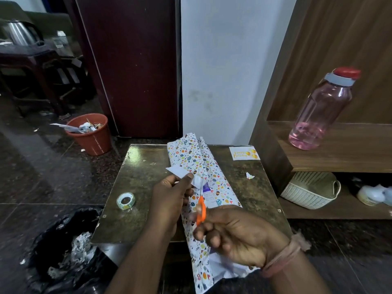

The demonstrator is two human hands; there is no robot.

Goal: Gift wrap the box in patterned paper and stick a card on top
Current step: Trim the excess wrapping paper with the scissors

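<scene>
Nearest me, the right hand (237, 232) grips small orange-handled scissors (200, 210) pointed away along the long axis of the box half-wrapped in white patterned paper (197, 162) on the worn table (140, 177), while the closer-in left hand (171, 194) pinches its white paper flap (180, 171) just beside the blades.

A worn table (148, 166) carries patterned paper (191, 155), tape roll (125, 200) and card (244, 153).

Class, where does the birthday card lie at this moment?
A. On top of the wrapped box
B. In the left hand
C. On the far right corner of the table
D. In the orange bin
C: the card lies flat on the table, right of the wrapping paper.
</scene>
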